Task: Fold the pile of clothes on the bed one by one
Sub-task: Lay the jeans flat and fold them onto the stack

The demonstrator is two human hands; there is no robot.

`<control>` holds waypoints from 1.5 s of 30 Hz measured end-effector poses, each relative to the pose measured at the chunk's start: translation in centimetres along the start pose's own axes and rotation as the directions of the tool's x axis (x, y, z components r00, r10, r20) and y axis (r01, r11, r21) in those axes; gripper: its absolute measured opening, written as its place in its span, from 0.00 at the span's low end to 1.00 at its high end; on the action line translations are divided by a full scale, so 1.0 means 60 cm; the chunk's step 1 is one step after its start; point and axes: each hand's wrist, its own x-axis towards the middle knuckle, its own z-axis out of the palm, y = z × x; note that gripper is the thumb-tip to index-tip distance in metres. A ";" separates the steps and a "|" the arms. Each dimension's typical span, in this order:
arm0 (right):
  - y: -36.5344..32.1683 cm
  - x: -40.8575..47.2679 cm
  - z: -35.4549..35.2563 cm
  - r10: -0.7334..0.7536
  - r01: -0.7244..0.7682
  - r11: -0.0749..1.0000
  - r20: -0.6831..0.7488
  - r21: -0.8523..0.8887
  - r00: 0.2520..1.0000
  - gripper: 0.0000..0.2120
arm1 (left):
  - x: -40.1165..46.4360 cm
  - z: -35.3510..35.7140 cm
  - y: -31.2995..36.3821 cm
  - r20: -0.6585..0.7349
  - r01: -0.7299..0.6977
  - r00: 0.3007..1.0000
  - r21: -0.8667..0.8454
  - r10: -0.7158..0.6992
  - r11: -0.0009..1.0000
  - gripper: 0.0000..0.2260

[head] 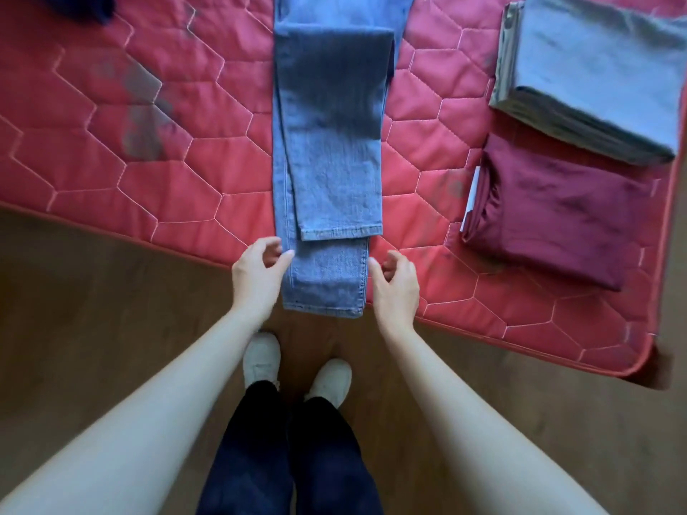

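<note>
Jeans (327,143) lie partly folded between both hands, left hand (256,271) and right hand (396,280) loose, grasping nothing. Right of them, grey stack (594,79) and maroon garment (550,217) appear finished; dark item (85,5) likely remains.

1. This is a bedroom in a home: beyond both hands lies a red quilted mattress (156,150) with hexagon stitching, bare of sheets, its piped edge running just past the fingers.
2. Household laundry is spread on it: blue jeans (329,161) stretch away between the hands, and to the right of the right hand (396,282) sit a folded maroon garment (550,221) and, farther off, a folded grey stack (591,76).
3. Below the hands is a brown wood-look floor (93,291), where the person stands in white sneakers (262,356).
</note>
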 end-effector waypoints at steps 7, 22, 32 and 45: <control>-0.098 0.112 0.030 0.040 -0.040 0.999 0.018 -0.003 0.999 0.10 | 0.108 0.029 0.066 0.095 0.111 0.989 0.015 -0.112 0.994 0.16; 0.055 -0.099 0.021 0.138 -0.136 0.982 0.006 -0.133 0.990 0.07 | -0.086 0.008 -0.100 0.035 0.282 0.958 0.052 -0.284 0.958 0.03; 0.004 -0.033 0.029 0.037 -0.033 0.987 0.023 -0.154 0.999 0.11 | -0.015 0.014 -0.055 -0.008 0.268 0.963 0.013 -0.268 0.963 0.13; -0.028 -0.083 -0.012 0.158 -0.181 0.976 0.173 0.124 0.972 0.12 | -0.080 -0.013 -0.027 0.078 0.203 0.978 -0.181 -0.191 0.962 0.07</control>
